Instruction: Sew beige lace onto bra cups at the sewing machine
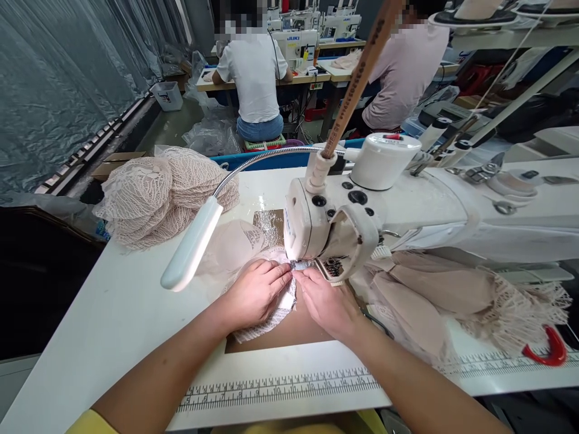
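Along the near edge of the white tabletop [113, 313] we see a printed ruler strip [280, 389], with both forearms reaching in over it. Just beyond it a brown panel [298, 334] is set into the tabletop, and the lace piece [271, 322] lies on this panel toward the middle of the tabletop, its far edge tucked under the presser foot [301, 265]. The left hand [256, 292] rests flat on the lace piece, fingers spread slightly and pressing it down, the fingertips pointing at the foot. The right hand [323, 301] lies just beside it, its fingertips drawn together on the lace edge at the foot; whether the thumb nips the cloth from below we cannot tell. Right of the hands, beige cut pieces [429, 295] are heaped under the arm of the sewing machine [407, 211], and a red hook [549, 349] lies near the right edge. A white lamp head [192, 244] on a flexible neck hangs left of the machine. Toward the far left corner sits a stack of lace cups [158, 193]. Well beyond the tabletop, two people [256, 78] sit with their backs to us at other sewing machines [298, 39], and a grey bin [166, 95] stands on the floor at the left.
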{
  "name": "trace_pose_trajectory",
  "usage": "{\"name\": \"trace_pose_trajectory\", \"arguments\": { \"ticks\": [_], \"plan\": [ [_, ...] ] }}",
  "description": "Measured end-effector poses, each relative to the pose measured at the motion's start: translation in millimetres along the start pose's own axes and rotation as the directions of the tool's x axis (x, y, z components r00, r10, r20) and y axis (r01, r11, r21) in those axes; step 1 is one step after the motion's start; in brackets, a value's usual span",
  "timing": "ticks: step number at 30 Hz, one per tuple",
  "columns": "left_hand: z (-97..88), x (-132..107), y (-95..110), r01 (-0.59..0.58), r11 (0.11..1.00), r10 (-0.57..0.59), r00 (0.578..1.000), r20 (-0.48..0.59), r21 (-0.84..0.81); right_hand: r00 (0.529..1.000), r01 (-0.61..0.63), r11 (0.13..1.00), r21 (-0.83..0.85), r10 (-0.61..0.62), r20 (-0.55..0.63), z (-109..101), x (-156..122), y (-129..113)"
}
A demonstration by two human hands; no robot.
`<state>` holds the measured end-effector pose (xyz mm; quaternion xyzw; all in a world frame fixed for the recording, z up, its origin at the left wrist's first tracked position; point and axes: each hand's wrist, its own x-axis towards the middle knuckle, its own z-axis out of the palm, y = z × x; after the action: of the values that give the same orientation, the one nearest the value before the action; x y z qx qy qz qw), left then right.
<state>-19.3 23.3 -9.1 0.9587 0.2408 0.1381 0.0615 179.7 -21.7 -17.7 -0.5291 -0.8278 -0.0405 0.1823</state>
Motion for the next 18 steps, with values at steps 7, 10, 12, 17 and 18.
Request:
{"name": "trace_pose_trajectory", "arguments": {
  "ticks": [7, 10, 12, 17, 18],
  "plan": [
    [0.9, 1.3, -0.9, -0.002, 1.000, 0.002, 1.000, -0.015, -0.008, 1.000, -0.008, 1.000, -0.003, 0.008, -0.011, 7.7, -4.5, 2.9],
    [1.5, 0.4, -2.6, -0.012, 1.000, 0.011, 1.000, -0.013, -0.015, 1.000, -0.009, 1.000, 0.000, 0.009, 0.011, 7.9, -6.4, 4.2],
    [1.1, 0.3, -3.8, -0.016, 1.000, 0.015, 1.000, -0.015, -0.018, 0.999, -0.014, 1.000, 0.007, 0.013, 0.034, 6.6, -6.8, 5.1],
    [-2.1, 2.9, -6.2, 0.008, 0.999, -0.009, 1.000, -0.018, -0.035, 0.997, -0.002, 0.998, 0.068, -0.003, 0.081, 3.1, -5.1, 7.7],
    [-2.8, 3.5, -6.6, 0.015, 0.999, -0.016, 1.000, -0.018, -0.039, 0.996, -0.006, 0.996, 0.086, -0.002, 0.088, 2.8, -4.3, 8.0]
  ]
}}
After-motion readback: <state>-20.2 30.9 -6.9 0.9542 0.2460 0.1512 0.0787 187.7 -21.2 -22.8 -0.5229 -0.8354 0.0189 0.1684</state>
